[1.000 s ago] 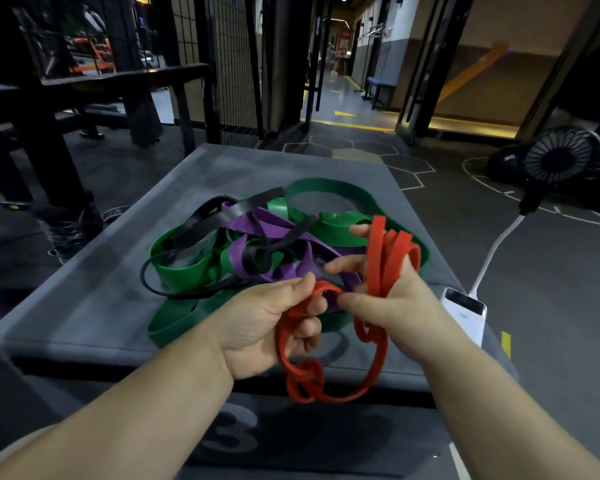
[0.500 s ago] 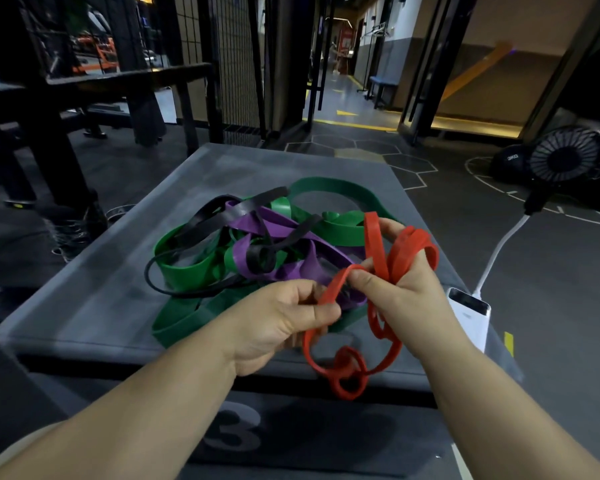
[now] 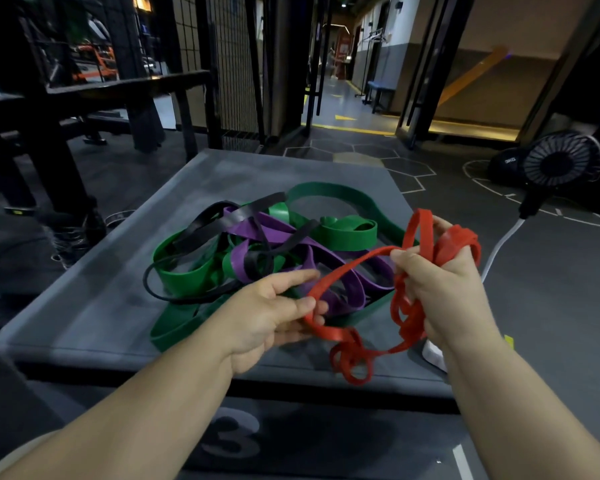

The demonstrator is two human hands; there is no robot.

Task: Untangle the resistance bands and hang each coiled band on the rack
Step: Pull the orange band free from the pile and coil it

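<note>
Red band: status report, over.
Left hand pinches red band, right hand grips its coils. Band knotted at low end. Green band, purple band, black band tangled on grey box behind.

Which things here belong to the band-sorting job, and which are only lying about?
Job: red band, held by left hand and right hand; green bands; purple band; black band.
Lying about: fan; cable; ball; bench.

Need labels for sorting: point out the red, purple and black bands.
red band [image 3: 459, 237], head view, the bunched coils at its far end.
purple band [image 3: 281, 235], head view, the flat stretch mid-pile.
black band [image 3: 245, 213], head view, the glossy flat stretch.
</note>
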